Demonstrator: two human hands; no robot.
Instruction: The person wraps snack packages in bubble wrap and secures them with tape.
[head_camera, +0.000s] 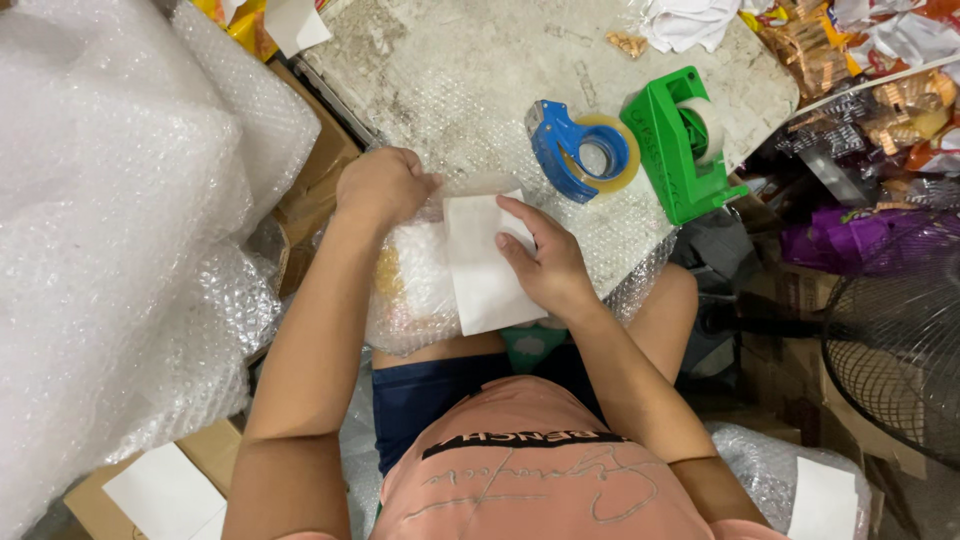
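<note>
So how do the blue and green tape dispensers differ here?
The blue dispenser is a curved hand-held type lying on its side; the green dispenser is a blocky desktop type standing upright. The blue one holds a yellowish clear roll, the green one a whiter roll. Neither hand touches either. Both rest on the bubble wrap sheet.

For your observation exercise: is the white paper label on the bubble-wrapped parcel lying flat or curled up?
Flat. The white label lies spread on the bubble-wrapped parcel, the right hand pressing its edge while the left hand grips the parcel's far end.
</note>
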